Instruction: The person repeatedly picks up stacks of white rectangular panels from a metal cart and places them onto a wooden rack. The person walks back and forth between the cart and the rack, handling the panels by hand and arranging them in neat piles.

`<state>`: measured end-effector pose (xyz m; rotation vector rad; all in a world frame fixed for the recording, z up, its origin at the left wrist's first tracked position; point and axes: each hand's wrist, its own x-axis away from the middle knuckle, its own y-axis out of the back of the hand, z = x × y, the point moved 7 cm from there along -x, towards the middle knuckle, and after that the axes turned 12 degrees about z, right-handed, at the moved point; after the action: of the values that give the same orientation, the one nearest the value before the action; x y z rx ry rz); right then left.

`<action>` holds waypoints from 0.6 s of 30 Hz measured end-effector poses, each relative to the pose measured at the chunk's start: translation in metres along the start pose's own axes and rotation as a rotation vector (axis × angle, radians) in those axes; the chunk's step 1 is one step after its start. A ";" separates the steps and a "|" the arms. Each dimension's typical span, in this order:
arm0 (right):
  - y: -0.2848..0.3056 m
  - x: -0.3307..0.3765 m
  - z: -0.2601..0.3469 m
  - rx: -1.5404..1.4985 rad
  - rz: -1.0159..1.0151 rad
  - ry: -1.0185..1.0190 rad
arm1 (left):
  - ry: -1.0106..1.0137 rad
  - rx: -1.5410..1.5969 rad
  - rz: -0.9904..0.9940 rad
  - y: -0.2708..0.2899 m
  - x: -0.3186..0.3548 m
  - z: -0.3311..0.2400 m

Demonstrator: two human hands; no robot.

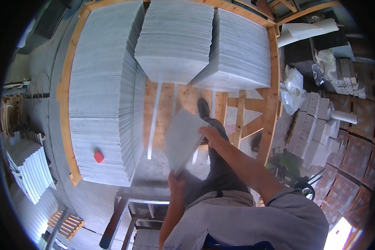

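Observation:
I hold a square grey stone tile point(182, 139) tilted in front of my body, over a wooden crate. My left hand point(176, 182) grips its near lower corner. My right hand point(211, 135) holds its right edge. Below the tile my dark trouser leg and black shoe point(203, 108) stand on the crate's wooden slats point(166, 100). Tall stacks of the same grey tiles stand on edge in the crate: a long stack point(102, 91) at left and two more stacks point(177, 37) at the back.
A small red object point(98, 156) lies on the left stack. The crate's wooden frame point(273, 91) runs along the right. Beyond it lie white plastic bags point(293, 87), small pale blocks point(316, 129) and reddish tiles point(354, 158). More grey tiles point(29, 166) stand at far left.

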<state>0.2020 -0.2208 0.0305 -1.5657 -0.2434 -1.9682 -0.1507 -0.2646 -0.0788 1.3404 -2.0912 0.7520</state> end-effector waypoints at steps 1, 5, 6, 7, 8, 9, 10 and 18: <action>0.000 0.001 0.001 0.000 0.005 -0.008 | 0.032 -0.046 -0.007 0.004 -0.003 0.003; 0.003 0.004 0.003 -0.056 0.030 0.007 | 0.030 -0.079 0.035 -0.001 -0.011 -0.022; 0.006 0.005 0.004 -0.065 0.026 0.032 | 0.042 -0.083 0.038 -0.008 -0.006 -0.036; 0.007 0.006 0.003 -0.094 0.042 0.049 | 0.096 0.036 0.017 -0.013 -0.006 -0.050; 0.009 0.006 0.001 -0.126 0.049 0.050 | 0.147 0.157 -0.011 -0.019 -0.005 -0.068; 0.009 0.005 0.001 -0.160 0.058 0.078 | 0.240 0.398 -0.062 -0.025 -0.007 -0.084; 0.011 0.004 -0.002 -0.198 0.055 0.088 | 0.310 0.567 -0.073 -0.035 -0.009 -0.102; 0.002 0.004 0.011 -0.234 0.186 0.392 | 0.305 0.552 -0.193 -0.049 -0.064 -0.218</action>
<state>0.2118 -0.2183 0.0374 -1.2469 0.2903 -2.1576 -0.0518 -0.0887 0.0374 1.5565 -1.5443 1.4141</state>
